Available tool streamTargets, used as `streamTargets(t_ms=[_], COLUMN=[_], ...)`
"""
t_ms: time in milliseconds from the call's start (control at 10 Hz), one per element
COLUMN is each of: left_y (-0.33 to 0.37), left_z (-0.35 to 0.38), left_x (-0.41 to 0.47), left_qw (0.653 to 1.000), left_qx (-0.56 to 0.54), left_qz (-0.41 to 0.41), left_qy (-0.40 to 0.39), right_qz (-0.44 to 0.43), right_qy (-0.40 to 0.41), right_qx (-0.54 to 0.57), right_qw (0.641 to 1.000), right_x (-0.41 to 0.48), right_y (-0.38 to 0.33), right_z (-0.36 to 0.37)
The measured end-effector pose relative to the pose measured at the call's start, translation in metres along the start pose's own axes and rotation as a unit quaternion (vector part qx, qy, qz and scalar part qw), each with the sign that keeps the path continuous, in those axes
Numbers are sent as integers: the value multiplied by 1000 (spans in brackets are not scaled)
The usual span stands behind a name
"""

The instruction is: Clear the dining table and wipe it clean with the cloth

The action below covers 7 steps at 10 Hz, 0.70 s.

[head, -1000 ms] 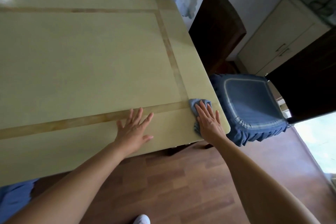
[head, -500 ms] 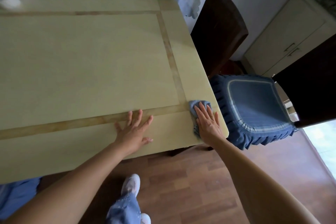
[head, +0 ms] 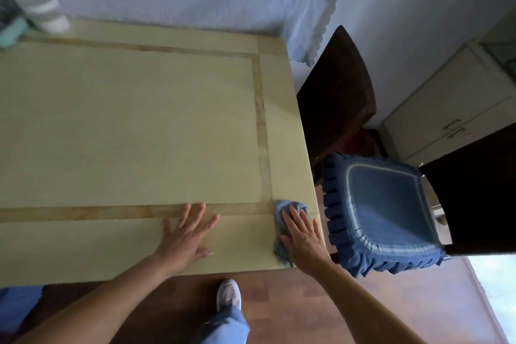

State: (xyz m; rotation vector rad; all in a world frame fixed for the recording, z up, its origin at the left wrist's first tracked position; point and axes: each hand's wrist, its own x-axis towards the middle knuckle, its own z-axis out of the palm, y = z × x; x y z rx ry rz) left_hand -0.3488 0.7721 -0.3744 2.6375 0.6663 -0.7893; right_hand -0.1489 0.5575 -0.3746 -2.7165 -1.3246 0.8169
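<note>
The pale yellow dining table with a tan inlaid border fills the left of the view. A blue cloth lies at its near right corner. My right hand presses flat on the cloth with fingers extended, covering most of it. My left hand rests flat on the tabletop near the front edge, fingers spread, holding nothing. At the far left corner of the table stand a white container and a teal object, both blurred.
A chair with a blue frilled seat cushion stands just right of the table corner. A dark wooden chair sits behind it. A cream cabinet is at the right wall. My shoe is on the wood floor below.
My view has shifted, and the far left table corner with its containers now shows. My leg has stepped forward under the table edge. Both hands stay near the same spots on the table.
</note>
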Motion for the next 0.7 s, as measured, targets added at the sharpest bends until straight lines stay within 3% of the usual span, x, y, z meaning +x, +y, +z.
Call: streamTargets(t_ms=[200, 400, 500, 600, 700], left_y=[7, 35, 53, 74, 108], left_z=[-11, -36, -52, -59, -64], left_x=[-4, 0, 3, -5, -17], left_qw=[999, 982, 957, 905, 824], left_qx=[-14, -122, -194, -281, -403], left_qz=[-28, -128, -195, -268, -317], left_qy=[-16, 66, 93, 174, 242], right_qz=[-56, -139, -207, -269, -317], right_qy=[2, 33, 70, 38, 20], right_qx=[-61, -135, -129, -115, -86], right_qw=[997, 981, 967, 956, 944], right_x=[2, 7, 21, 31, 39], right_y=[12, 32, 39, 48, 63], right_z=[-11, -12, -16, -30, -55])
